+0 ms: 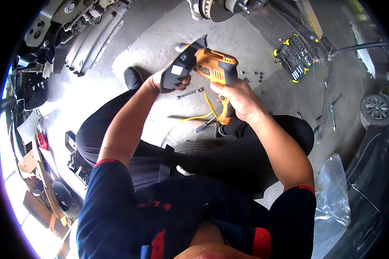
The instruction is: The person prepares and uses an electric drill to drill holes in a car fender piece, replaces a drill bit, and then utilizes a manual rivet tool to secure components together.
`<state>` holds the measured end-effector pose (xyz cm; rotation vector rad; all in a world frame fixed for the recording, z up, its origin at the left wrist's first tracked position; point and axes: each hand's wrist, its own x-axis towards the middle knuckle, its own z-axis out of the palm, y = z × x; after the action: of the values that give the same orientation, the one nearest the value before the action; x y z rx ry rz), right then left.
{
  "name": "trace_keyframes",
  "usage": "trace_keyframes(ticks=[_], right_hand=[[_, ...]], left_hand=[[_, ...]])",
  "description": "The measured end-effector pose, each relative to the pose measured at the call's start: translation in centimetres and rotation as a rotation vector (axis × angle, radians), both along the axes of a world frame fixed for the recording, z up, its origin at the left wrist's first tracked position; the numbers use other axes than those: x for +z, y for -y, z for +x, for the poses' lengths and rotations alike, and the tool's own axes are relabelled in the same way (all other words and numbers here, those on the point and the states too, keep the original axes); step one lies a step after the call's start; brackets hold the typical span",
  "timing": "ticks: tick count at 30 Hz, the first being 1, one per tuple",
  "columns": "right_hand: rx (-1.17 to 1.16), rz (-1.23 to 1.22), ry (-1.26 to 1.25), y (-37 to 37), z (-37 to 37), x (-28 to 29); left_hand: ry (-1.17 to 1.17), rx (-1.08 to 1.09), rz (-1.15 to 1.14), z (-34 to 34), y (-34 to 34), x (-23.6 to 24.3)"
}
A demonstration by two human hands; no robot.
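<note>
My right hand (241,98) is closed around an orange-and-black power tool (217,65), its thumb lying along the body. The lower end of the tool points back toward my legs. To its left, my left hand (183,83) grips a dark, angular flat part (173,80) with a white label on it. This part meets or overlaps the tool's front end; whether they are joined I cannot tell. A rounded orange-and-grey end (182,47) shows behind the dark part. Under the tool, a yellow cord (208,108) lies curved on the floor.
A wrench (189,94) lies under my hands; several sockets (256,76) lie to their right. Farther right are an open black-and-yellow tool case (294,58) and loose tools. A brake disc (218,9) hangs ahead, car parts (93,43) stand left, and plastic sheeting (334,190) lies near right.
</note>
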<state>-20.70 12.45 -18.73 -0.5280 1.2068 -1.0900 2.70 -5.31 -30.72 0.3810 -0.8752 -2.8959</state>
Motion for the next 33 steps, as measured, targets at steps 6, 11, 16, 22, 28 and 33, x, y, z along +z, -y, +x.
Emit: trace_keyframes(ticks=[6, 11, 16, 22, 28, 33], right_hand=[[-0.212, 0.362, 0.064, -0.3, -2.2, -2.2], [-0.282, 0.392, 0.207, -0.9, -3.2, -2.7], [-0.118, 0.280, 0.411, -0.8, -2.5, -1.1], [0.105, 0.107, 0.548, -0.9, -1.6, 1.0], [0.222, -0.173, 0.780, -1.2, -1.6, 4.2], [0.235, -0.420, 0.849, -1.8, -2.4, 6.0]], left_hand=[[1.205, 0.157, -0.606, 7.5, -2.7, -11.9], [1.351, -0.083, -1.224, 10.4, -5.4, -16.5], [1.263, -0.078, -1.311, 10.5, -5.4, -19.3], [1.188, 0.081, -1.636, 4.8, -4.9, -13.3], [0.154, 0.154, -0.281, -6.2, -6.4, 9.1], [-0.199, 0.228, -0.122, -6.4, -9.5, 16.7]])
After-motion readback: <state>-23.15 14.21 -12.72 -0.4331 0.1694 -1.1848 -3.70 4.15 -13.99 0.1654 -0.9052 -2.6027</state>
